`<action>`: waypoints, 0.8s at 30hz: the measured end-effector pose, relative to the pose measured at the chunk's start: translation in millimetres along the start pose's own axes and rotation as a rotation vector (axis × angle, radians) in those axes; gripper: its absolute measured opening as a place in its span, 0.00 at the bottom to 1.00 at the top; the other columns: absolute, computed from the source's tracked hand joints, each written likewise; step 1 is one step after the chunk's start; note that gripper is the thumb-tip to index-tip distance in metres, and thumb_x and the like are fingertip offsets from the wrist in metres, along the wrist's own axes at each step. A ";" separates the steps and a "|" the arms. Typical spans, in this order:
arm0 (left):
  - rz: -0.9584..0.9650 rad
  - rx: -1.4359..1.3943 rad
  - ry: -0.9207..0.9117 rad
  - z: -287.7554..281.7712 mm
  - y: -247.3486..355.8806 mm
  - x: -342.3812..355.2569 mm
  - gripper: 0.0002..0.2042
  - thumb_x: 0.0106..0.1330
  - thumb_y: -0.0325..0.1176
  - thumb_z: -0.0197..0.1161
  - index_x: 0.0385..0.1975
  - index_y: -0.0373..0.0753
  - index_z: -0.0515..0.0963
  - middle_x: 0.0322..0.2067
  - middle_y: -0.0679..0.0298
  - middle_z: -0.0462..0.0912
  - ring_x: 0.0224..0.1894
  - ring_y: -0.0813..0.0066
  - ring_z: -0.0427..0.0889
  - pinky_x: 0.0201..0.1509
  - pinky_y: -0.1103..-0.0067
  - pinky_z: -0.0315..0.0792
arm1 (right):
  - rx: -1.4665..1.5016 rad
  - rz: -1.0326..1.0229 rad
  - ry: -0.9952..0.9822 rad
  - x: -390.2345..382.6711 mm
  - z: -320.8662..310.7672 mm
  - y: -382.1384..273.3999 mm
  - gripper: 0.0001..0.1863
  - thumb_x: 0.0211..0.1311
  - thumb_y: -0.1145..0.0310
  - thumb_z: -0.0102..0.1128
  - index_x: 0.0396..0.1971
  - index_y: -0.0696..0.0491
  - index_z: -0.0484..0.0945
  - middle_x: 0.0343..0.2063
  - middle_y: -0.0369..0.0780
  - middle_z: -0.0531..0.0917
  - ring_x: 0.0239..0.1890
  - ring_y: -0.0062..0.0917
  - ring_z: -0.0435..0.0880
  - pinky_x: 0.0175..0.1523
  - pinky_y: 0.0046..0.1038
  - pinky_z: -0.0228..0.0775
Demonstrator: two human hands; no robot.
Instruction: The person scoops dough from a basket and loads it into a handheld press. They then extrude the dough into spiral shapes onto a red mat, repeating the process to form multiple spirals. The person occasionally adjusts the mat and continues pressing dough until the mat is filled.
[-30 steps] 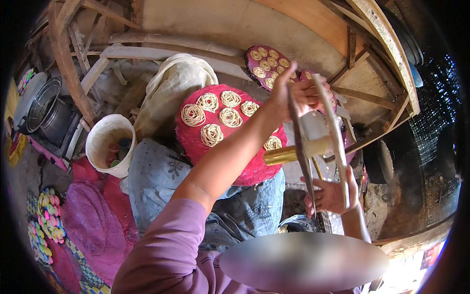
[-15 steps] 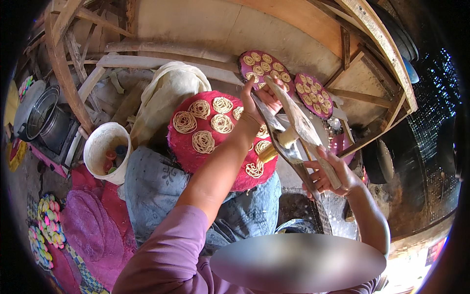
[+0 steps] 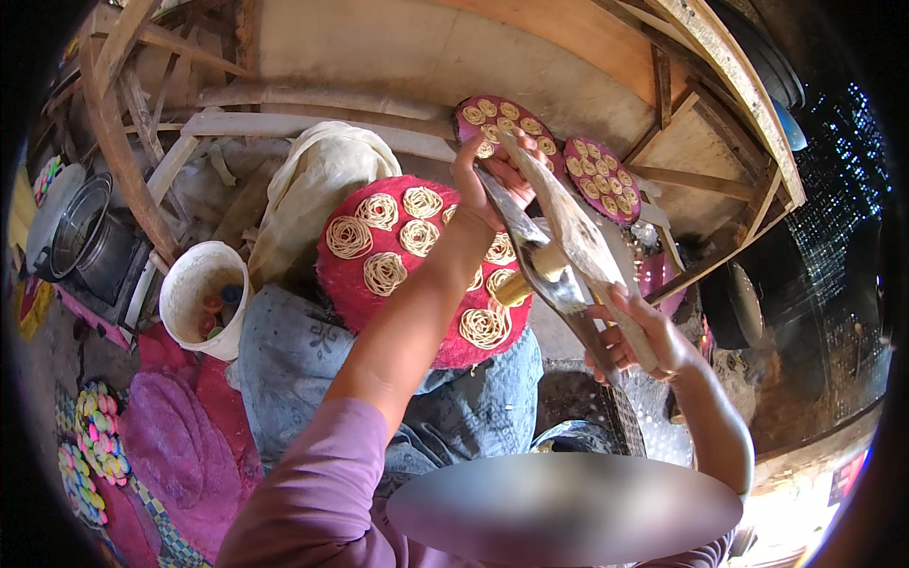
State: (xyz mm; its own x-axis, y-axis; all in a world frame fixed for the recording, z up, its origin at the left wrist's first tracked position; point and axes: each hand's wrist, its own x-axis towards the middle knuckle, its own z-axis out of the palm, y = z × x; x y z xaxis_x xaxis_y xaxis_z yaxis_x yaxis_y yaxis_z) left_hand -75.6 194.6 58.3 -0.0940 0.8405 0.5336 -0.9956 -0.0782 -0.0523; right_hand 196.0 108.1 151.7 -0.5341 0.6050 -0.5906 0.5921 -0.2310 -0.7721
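Both hands grip a two-handled wooden noodle press (image 3: 579, 213), held slanting above a round board covered in red cloth (image 3: 437, 352) across my lap. My left hand (image 3: 488, 185) is closed around the handles' far end, and my right hand (image 3: 644, 333) squeezes their near right end. The press's brass cylinder (image 3: 512, 290) points down over the board. Just below it lies a coil of pale dough strands (image 3: 485, 327). Several similar coils, such as one dough nest (image 3: 349, 237), dot the cloth; my left forearm hides part of the board.
Two smaller round boards (image 3: 602, 180) bearing coils stand at the back. A white bucket (image 3: 204, 293) with small cups inside is at left, beside a dark pot (image 3: 99, 256). Pale cloth (image 3: 327, 180) covers something behind the board. Wooden beams frame the back; pink cloths (image 3: 180, 440) lie lower left.
The dough coil under the brass cylinder has grown fuller and rounder. The press stays over the same area, with both hands still on its handles; the view has shifted slightly.
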 end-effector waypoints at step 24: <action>0.087 -0.156 -0.084 -38.0 -11.9 -38.6 0.19 0.66 0.51 0.57 0.40 0.40 0.73 0.34 0.66 0.76 0.40 0.71 0.73 0.21 0.86 0.66 | 1.070 -0.264 -0.486 107.6 56.3 115.2 0.49 0.58 0.25 0.32 0.64 0.55 0.57 0.33 0.53 0.79 0.13 0.31 0.79 0.18 0.24 0.76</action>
State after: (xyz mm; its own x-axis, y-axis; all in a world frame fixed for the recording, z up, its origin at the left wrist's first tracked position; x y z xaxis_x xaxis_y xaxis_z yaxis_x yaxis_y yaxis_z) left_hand -60.0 183.5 6.2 -0.1864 0.7861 0.5893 -0.9719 -0.0596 -0.2279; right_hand 172.7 103.6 -14.1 -0.8711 0.4318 -0.2340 -0.2475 -0.7974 -0.5503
